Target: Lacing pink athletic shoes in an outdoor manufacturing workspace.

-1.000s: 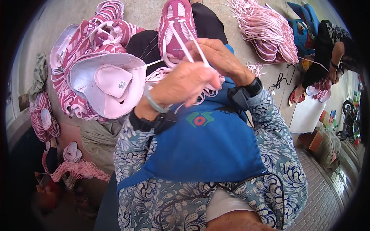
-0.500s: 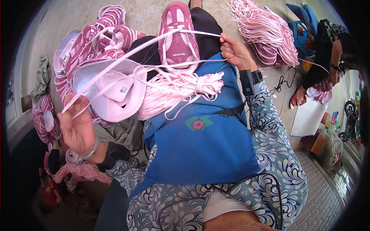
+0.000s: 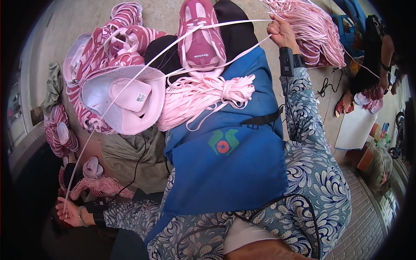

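Observation:
A pink and white shoe upper (image 3: 201,50) lies at the top middle, between my dark-trousered legs. A pale pink shoelace (image 3: 238,23) runs through the upper and is drawn out to both sides. My left hand (image 3: 71,212), far out at the lower left, grips one long stretch of it. Up at the right, my right hand (image 3: 282,32) is closed on the lace, with two strands leading from it to the shoe. A tied bundle of pink laces (image 3: 186,102) rests on my blue apron (image 3: 225,182), just below the shoe.
Stacked pink shoe uppers (image 3: 84,78) stand at the left, with a pale-lined upper (image 3: 97,93) nearest me. A large heap of pink laces (image 3: 310,28) lies at the upper right. Another person (image 3: 375,60) sits beyond it. Grey-green cloth (image 3: 125,160) lies by my left side.
My left hand has swung down and outward to the lower left, pulling the lace long and taut. My right hand has moved up and right, still gripping its strands.

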`<state>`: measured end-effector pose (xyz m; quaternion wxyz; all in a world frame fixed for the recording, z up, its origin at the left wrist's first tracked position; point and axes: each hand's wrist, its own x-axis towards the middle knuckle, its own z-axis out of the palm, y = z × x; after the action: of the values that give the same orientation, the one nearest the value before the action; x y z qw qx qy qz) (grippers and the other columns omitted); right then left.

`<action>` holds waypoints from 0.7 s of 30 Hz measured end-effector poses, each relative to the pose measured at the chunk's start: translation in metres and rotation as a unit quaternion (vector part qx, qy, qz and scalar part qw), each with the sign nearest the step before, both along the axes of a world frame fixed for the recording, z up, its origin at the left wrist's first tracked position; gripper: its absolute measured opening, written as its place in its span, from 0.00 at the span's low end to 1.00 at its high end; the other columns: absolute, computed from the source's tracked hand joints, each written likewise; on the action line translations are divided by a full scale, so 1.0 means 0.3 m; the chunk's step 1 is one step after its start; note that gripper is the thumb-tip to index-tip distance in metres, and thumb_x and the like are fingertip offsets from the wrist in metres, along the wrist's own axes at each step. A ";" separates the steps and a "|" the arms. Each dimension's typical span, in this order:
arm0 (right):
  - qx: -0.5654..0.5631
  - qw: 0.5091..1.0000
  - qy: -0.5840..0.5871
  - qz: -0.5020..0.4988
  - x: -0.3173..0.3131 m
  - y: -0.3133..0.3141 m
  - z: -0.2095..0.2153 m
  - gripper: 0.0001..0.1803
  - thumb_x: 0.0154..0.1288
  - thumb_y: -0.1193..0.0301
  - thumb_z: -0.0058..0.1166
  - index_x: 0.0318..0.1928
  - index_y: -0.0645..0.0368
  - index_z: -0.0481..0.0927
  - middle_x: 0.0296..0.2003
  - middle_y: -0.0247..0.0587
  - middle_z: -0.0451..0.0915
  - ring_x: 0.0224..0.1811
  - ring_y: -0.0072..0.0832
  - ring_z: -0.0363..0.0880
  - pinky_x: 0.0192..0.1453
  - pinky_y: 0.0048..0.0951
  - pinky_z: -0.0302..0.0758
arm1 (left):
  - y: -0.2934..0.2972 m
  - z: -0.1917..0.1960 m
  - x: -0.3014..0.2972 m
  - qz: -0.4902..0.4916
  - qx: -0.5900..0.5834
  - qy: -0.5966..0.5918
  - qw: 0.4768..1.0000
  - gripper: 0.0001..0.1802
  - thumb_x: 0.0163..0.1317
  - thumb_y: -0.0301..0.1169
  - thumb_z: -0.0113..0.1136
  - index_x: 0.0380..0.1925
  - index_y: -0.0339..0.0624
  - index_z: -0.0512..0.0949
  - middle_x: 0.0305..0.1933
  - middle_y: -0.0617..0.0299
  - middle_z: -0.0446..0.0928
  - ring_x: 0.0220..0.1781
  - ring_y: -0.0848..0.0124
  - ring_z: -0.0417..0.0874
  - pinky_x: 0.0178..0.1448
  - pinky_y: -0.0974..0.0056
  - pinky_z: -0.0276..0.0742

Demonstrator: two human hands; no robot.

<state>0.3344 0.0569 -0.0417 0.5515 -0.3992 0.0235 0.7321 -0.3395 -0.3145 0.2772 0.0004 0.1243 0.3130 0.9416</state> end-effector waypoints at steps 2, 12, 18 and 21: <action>0.032 0.988 -0.148 -0.008 0.020 0.032 -0.020 0.05 0.66 0.74 0.46 0.38 0.64 0.70 0.12 0.25 0.50 0.10 0.15 0.46 0.14 0.20 0.47 | 0.024 0.001 0.020 -0.109 0.045 0.039 0.992 0.17 0.65 0.43 0.41 0.32 0.40 0.69 0.30 0.57 0.67 0.37 0.60 0.70 0.49 0.48 0.64; 0.248 0.614 -0.731 0.168 -0.026 -0.015 -0.024 0.14 0.64 0.64 0.49 0.42 0.58 0.81 0.29 0.39 0.81 0.27 0.23 0.80 0.30 0.23 0.75 | 0.744 -0.447 0.994 -0.474 -0.496 0.259 0.680 0.17 0.65 0.26 0.46 0.53 0.32 0.70 0.46 0.56 0.77 0.18 0.85 0.66 0.23 0.80 0.65; 0.430 0.543 -0.671 0.263 -0.307 -0.164 0.229 0.11 0.65 0.68 0.48 0.45 0.58 0.78 0.35 0.39 0.78 0.30 0.27 0.78 0.35 0.23 0.76 | 0.911 -0.793 1.113 -0.349 -0.594 0.534 0.490 0.16 0.63 0.31 0.41 0.45 0.33 0.73 0.42 0.43 0.76 0.46 0.50 0.77 0.52 0.56 0.71; 0.483 0.463 -0.717 0.197 -0.317 -0.172 0.189 0.11 0.65 0.69 0.48 0.45 0.57 0.78 0.39 0.40 0.77 0.36 0.34 0.78 0.41 0.26 0.76 | 0.918 -0.802 1.109 -0.336 -0.600 0.560 0.462 0.19 0.65 0.37 0.40 0.40 0.34 0.76 0.35 0.44 0.78 0.41 0.52 0.80 0.47 0.56 0.73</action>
<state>0.2392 0.0053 0.0150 0.3210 -0.4478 -0.8165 0.1725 -0.0067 -0.0391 0.0366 0.2160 0.6900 0.6676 0.1774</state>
